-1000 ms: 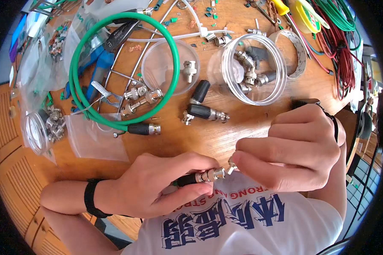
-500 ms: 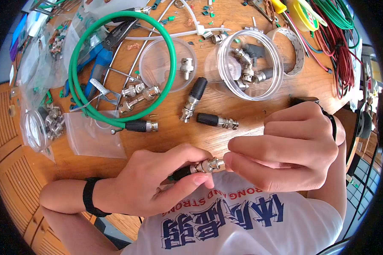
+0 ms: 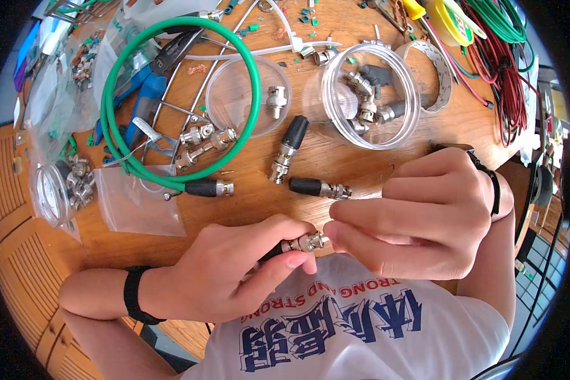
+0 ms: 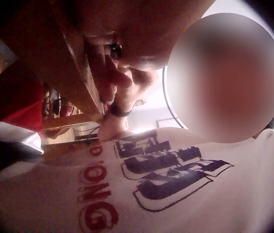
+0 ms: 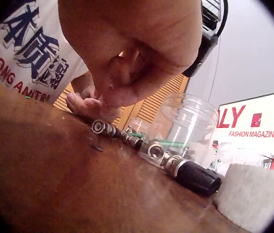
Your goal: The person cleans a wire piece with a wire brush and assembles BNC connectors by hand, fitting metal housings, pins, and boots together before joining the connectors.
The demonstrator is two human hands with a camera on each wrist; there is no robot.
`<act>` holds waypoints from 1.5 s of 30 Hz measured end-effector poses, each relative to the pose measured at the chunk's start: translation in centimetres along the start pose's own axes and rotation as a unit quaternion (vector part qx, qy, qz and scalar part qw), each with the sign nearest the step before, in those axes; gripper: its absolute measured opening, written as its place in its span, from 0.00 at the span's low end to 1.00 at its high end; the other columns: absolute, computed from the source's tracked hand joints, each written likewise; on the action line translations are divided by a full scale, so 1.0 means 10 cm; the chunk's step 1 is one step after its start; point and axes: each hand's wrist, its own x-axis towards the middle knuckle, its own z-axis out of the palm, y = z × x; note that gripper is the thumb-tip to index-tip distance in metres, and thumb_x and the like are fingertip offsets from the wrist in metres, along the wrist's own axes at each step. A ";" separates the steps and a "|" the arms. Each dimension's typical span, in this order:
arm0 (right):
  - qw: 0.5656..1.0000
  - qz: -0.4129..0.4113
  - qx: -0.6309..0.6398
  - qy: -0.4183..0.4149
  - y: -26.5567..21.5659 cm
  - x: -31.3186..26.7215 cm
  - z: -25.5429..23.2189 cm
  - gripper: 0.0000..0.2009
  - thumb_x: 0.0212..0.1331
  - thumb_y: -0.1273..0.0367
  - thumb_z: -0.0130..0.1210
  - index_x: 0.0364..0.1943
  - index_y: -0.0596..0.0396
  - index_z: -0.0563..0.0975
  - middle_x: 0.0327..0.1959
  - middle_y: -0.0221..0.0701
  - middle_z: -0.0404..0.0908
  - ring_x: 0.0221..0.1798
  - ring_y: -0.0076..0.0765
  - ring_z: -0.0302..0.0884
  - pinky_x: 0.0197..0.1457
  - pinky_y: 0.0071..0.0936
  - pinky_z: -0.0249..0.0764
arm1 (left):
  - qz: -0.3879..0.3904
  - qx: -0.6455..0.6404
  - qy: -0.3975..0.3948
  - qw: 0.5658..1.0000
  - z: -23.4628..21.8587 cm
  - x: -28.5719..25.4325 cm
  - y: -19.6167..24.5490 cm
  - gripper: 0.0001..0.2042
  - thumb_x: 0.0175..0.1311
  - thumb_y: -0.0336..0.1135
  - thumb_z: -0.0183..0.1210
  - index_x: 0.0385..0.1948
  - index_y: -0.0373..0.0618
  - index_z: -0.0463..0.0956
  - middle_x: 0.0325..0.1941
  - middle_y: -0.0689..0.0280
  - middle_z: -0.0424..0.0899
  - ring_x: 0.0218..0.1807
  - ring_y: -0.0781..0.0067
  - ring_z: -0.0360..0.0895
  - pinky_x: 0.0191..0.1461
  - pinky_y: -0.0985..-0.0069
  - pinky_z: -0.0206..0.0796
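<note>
My left hand grips a BNC connector with a black boot between thumb and fingers, its silver end facing right. Close at that end, the fingertips of my right hand pinch a small metal piece that they now hide. In the left wrist view a dark round end of the connector shows among the fingers. Just beyond the hands lie a BNC connector with a black boot and a similar connector, angled to each other on the table.
A coiled green cable lies at left over pliers and connectors. Behind stand a clear round lid and a clear jar with connectors inside. A tape roll, red wires and a plastic bag surround the work.
My right fingertips have moved left, closing over the small metal piece at the connector's end. On the table, the two connectors that overlapped now lie apart, one shifted to the right.
</note>
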 end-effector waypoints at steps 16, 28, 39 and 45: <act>0.995 0.069 -0.063 -0.028 0.06 0.03 -0.12 0.12 0.49 0.66 0.74 0.35 0.58 0.87 0.25 0.24 0.83 0.19 0.18 0.76 0.18 0.13 0.65 | 0.003 0.016 -0.034 0.999 -0.14 -0.01 0.08 0.10 0.72 0.35 0.56 0.43 0.37 0.78 0.30 0.63 0.85 0.26 0.70 0.85 0.31 0.74 0.74; 0.988 0.086 -0.076 -0.099 0.04 0.00 -0.22 0.12 0.49 0.66 0.75 0.33 0.58 0.86 0.23 0.25 0.82 0.19 0.21 0.77 0.18 0.17 0.67 | -0.004 -0.027 -0.022 0.999 -0.09 -0.02 0.06 0.12 0.76 0.37 0.53 0.44 0.36 0.78 0.32 0.64 0.85 0.24 0.72 0.83 0.30 0.76 0.74; 0.964 0.131 -0.115 -0.202 0.03 0.08 -0.37 0.13 0.48 0.66 0.76 0.35 0.58 0.85 0.24 0.28 0.84 0.22 0.28 0.81 0.22 0.24 0.73 | -0.008 0.026 -0.043 0.999 -0.12 -0.01 0.05 0.12 0.73 0.37 0.62 0.46 0.36 0.78 0.32 0.61 0.88 0.28 0.70 0.87 0.30 0.75 0.73; 0.966 0.128 -0.107 -0.197 0.05 0.06 -0.39 0.12 0.49 0.68 0.74 0.34 0.58 0.85 0.25 0.30 0.85 0.21 0.29 0.81 0.21 0.25 0.73 | -0.006 0.031 -0.048 0.998 -0.12 -0.01 0.05 0.12 0.72 0.37 0.63 0.46 0.36 0.78 0.32 0.61 0.88 0.27 0.70 0.87 0.30 0.76 0.73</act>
